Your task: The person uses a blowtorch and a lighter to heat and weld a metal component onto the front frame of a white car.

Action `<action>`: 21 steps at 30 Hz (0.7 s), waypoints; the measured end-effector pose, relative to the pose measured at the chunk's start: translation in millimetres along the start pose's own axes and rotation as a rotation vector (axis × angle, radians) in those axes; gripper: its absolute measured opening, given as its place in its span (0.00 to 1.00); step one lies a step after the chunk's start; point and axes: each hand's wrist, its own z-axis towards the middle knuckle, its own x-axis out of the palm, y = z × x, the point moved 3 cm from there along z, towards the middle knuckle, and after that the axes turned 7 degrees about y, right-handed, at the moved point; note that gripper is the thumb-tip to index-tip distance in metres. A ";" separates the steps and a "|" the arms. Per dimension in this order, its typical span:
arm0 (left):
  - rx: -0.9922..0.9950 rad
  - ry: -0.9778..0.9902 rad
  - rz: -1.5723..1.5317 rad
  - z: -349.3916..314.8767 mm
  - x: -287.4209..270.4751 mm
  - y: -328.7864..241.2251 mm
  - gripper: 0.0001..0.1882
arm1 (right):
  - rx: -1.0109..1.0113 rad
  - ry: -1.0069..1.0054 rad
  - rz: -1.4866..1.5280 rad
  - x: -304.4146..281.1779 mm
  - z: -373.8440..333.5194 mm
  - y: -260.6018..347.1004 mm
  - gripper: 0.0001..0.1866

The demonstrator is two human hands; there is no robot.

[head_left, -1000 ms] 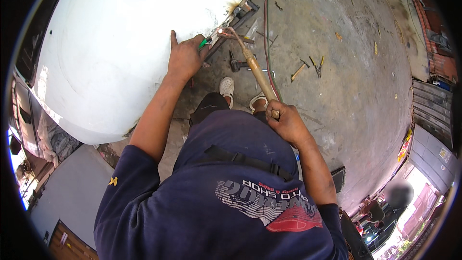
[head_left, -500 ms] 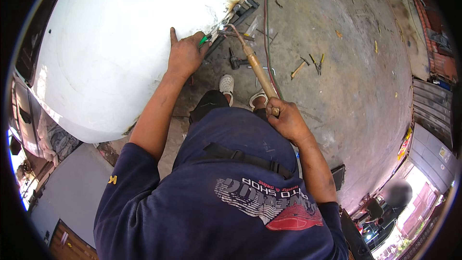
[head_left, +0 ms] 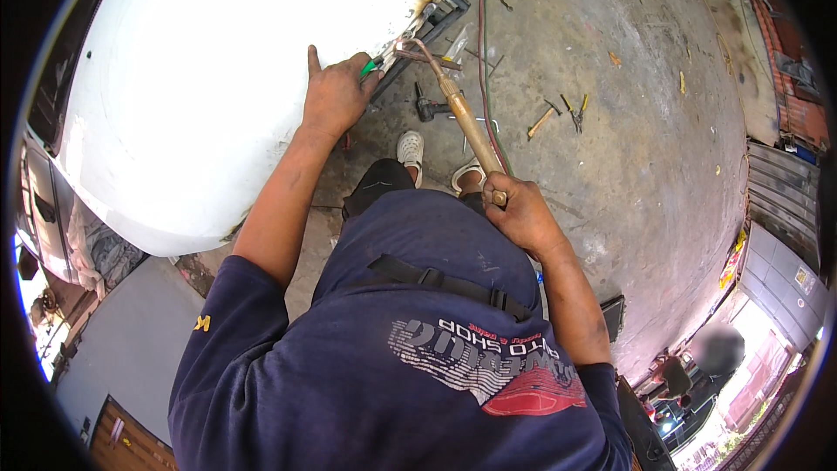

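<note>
My right hand [head_left: 521, 216] is wrapped round the rear of a brass-coloured welding torch [head_left: 471, 126], whose thin bent neck reaches up to the edge of a large white car panel [head_left: 200, 105]. The torch tip meets a bright spot at that edge. My left hand [head_left: 338, 98] lies over the panel near its edge, one finger stretched out and the others closed round a green-handled tool [head_left: 367, 69]. The tool's front end points toward the torch tip, and its kind is hard to make out.
Red and green hoses [head_left: 485, 52] run along the concrete floor. A hammer [head_left: 542, 120], pliers [head_left: 576, 113] and a black power tool [head_left: 429, 108] lie there. A dark metal strip [head_left: 443, 19] borders the panel. Another person [head_left: 717, 349] is at the far right.
The torch tip has shifted slightly up and left along the panel edge. Both hands keep their holds and have barely moved.
</note>
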 end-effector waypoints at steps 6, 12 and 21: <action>-0.013 0.020 0.017 0.3 0.2 -0.4 0.17 | 0.009 0.008 -0.003 -1.6 -0.2 0.7 0.10; -0.010 0.016 0.018 0.8 1.4 0.7 0.16 | 0.015 0.010 0.001 -2.8 -0.3 0.8 0.10; 0.003 -0.005 -0.008 -0.2 2.3 1.8 0.16 | -0.016 -0.026 0.001 -1.9 -0.3 0.3 0.07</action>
